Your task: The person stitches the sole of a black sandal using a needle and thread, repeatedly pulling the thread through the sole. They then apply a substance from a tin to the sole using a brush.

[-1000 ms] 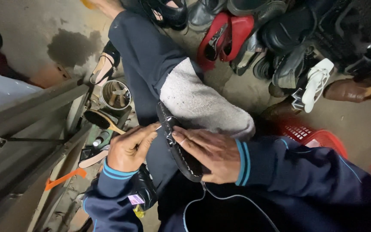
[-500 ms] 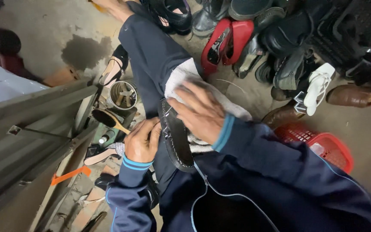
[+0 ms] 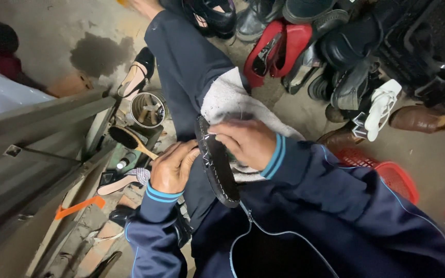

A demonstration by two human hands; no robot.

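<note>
A black shoe sole (image 3: 217, 167) with light stitching along its edge rests edge-up on my lap, over a grey cloth (image 3: 227, 100) spread on my knee. My left hand (image 3: 173, 167) grips the sole's left side, fingers curled on its rim. On the sole's upper right side lies my right hand (image 3: 243, 141), fingers closed and pinched at the stitched edge. Whether it holds a needle or thread is hidden by the fingers.
A pile of shoes (image 3: 336, 46), among them a red pair (image 3: 276, 49), lies ahead on the right. A metal can (image 3: 148, 109) and a wooden-handled brush (image 3: 130, 140) sit at left beside a metal panel (image 3: 37, 149). A red basket (image 3: 395, 175) stands at right.
My right hand has pulled back from the far end of the sole to its upper edge. The sole has turned more on edge, and my left hand stays on its side.
</note>
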